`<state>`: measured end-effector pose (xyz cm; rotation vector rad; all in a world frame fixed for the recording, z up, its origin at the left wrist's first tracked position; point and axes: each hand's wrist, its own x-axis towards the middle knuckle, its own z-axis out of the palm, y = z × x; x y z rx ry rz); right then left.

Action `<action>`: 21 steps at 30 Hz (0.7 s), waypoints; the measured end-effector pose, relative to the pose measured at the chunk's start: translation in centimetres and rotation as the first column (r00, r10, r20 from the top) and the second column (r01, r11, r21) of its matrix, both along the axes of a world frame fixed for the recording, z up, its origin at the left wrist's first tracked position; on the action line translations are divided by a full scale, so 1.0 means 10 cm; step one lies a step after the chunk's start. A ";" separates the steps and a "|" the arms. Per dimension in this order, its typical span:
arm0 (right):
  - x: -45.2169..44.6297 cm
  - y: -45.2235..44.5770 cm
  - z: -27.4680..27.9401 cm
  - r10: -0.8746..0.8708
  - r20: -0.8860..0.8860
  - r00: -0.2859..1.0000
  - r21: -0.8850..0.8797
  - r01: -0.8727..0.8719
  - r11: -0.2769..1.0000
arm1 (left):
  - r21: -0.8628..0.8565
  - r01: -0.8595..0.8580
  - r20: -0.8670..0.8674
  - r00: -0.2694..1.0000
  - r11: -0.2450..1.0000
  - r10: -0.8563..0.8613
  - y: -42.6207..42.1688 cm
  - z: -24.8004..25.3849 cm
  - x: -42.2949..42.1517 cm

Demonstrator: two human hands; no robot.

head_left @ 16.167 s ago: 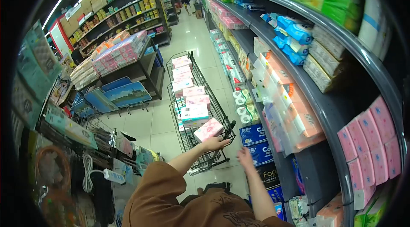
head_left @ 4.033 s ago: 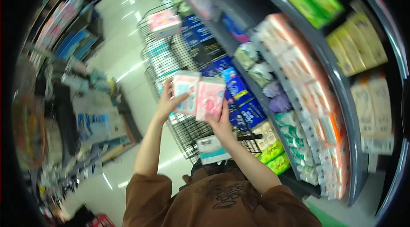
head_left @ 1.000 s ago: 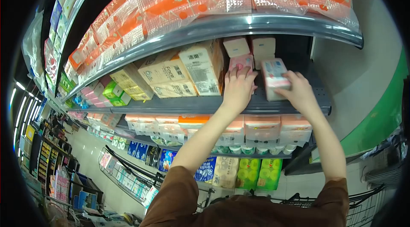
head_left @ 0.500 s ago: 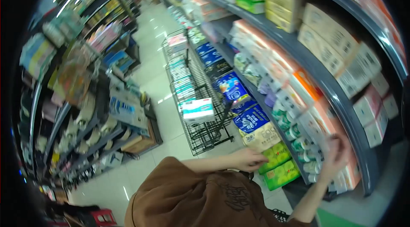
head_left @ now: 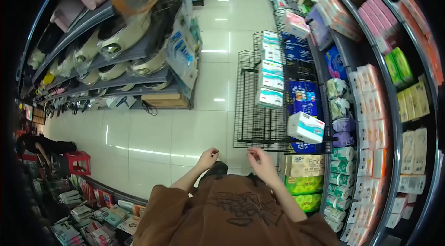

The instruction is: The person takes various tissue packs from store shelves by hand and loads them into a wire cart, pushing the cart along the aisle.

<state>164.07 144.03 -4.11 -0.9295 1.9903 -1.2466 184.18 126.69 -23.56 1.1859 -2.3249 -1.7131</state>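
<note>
My left hand (head_left: 208, 158) hovers in front of my body over the tiled floor, its fingers curled in and nothing seen in them. Nearby, my right hand (head_left: 262, 162) is loosely bent with the fingers a little apart, also without anything in it. It is just short of the near end of a black wire cart (head_left: 245, 107). A white and teal tissue pack (head_left: 303, 126) sits tilted on the cart's near right corner. Farther along, several similar tissue packs (head_left: 270, 77) form a row in the cart. A pink and white pack (head_left: 295, 24) rests at its far end.
Shelves of paper goods run along the right, with green-labelled rolls (head_left: 341, 167) low down. Beside the cart lie a beige tissue pack (head_left: 303, 166) and green packs (head_left: 303, 185). At left is a shelf with boxed appliances (head_left: 125, 33). A red stool (head_left: 79, 162) and a person (head_left: 46, 144) are farther left.
My view has swung to the right-hand shelf's side, now facing down the aisle. My right hand has come away from the shelf to in front of my body; my left hand has moved left.
</note>
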 end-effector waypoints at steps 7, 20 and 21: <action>-0.01 -1.13 -0.63 0.434 -0.290 0.853 0.352 -0.327 0.877 | -0.155 -0.282 0.161 0.938 0.947 0.306 -0.64 -0.32 1.39; -1.19 -2.07 -1.21 0.096 -0.165 0.982 0.211 -0.060 0.976 | -0.133 0.134 -0.010 0.991 0.982 -0.136 -2.81 0.34 -1.65; -1.37 -2.10 -1.19 -0.007 -0.157 0.988 0.203 0.040 0.978 | -0.181 0.194 -0.001 0.980 0.964 -0.197 -2.95 0.50 -2.13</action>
